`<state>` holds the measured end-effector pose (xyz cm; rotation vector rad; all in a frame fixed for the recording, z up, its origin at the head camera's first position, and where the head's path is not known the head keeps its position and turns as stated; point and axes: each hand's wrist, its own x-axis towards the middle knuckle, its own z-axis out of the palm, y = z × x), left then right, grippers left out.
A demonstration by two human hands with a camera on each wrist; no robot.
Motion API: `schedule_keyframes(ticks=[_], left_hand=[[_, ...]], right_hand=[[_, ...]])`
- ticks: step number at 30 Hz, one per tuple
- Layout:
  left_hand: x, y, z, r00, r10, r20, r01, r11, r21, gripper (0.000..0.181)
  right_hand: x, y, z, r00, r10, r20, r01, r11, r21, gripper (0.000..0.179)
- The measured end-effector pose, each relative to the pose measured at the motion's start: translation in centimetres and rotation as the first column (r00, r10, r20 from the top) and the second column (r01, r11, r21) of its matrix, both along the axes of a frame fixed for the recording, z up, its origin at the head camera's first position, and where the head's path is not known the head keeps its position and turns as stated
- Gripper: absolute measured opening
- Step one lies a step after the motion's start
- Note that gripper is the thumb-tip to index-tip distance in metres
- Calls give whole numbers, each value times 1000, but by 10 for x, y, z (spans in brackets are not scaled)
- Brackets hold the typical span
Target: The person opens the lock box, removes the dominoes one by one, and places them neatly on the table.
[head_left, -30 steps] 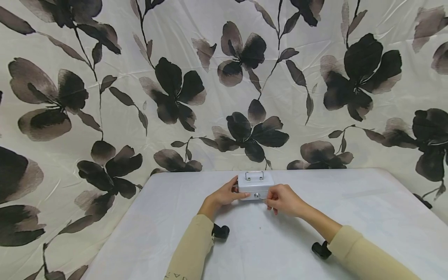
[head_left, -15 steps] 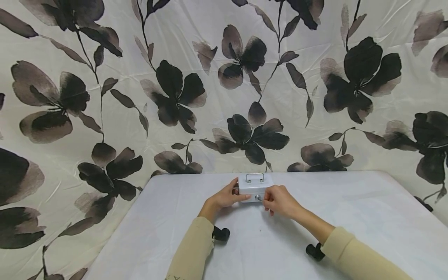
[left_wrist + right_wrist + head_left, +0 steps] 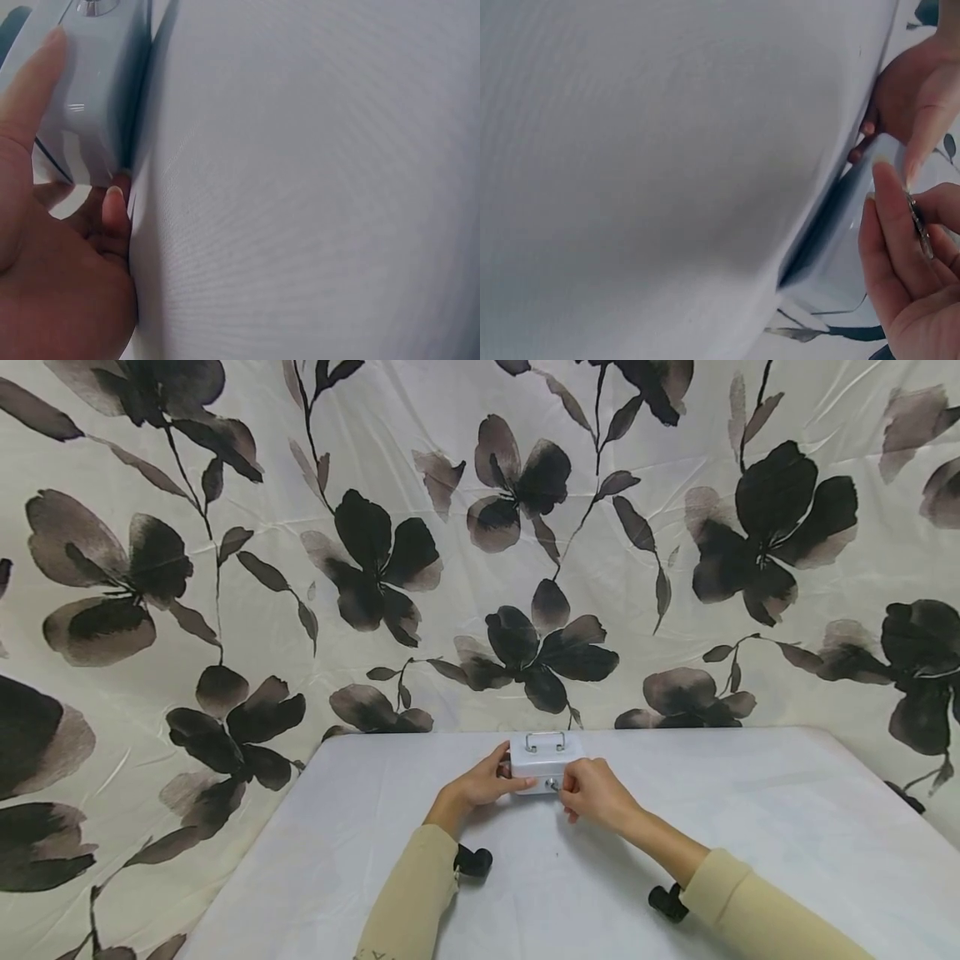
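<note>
A small white cash box [image 3: 531, 763] with a folded-up wire handle [image 3: 545, 741] stands upright at the table's far edge. Its round silver lock [image 3: 551, 783] faces me. My left hand [image 3: 480, 782] holds the box by its left side, thumb [image 3: 39, 75] along the front and the other fingers round the side and back. Right in front of the lock, my right hand [image 3: 600, 795] pinches a small metal key [image 3: 920, 225] between thumb and fingers. The fingers hide the key's tip, so how far it sits in the lock cannot be told.
A white cloth covers the table [image 3: 525, 893]. Behind it hangs a pale curtain [image 3: 645, 635] with dark flowers. Black wrist cameras sit beneath the left forearm [image 3: 474, 862] and the right forearm [image 3: 667, 903].
My right hand has shifted a little to the left, bringing the key up to the lock. The left hand and the cash box stay in place.
</note>
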<state>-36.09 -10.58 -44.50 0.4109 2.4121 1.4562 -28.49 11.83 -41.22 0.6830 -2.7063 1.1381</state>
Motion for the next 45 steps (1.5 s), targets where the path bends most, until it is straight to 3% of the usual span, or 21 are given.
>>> schedule_keyframes(ticks=[6, 12, 23, 39, 45], left_hand=[[0, 0, 2, 1000, 3, 0, -3, 1000, 6, 98], [-2, 0, -1, 1000, 7, 7, -7, 1000, 15, 98], [-2, 2, -1, 999, -11, 30, 12, 1000, -6, 98], [-5, -1, 1, 998, -37, 40, 37, 999, -3, 95], [-6, -1, 1, 998, -36, 52, 35, 999, 11, 93]], right_hand=[[0, -4, -1, 999, -7, -53, 9, 999, 35, 22], [-1, -7, -4, 999, -4, -34, 5, 1000, 24, 22], [-1, -11, -7, 997, 70, -21, -68, 996, 65, 19], [-5, -8, -6, 988, 116, -106, -104, 988, 112, 18], [-5, -7, -4, 989, 113, -100, -105, 991, 79, 15]])
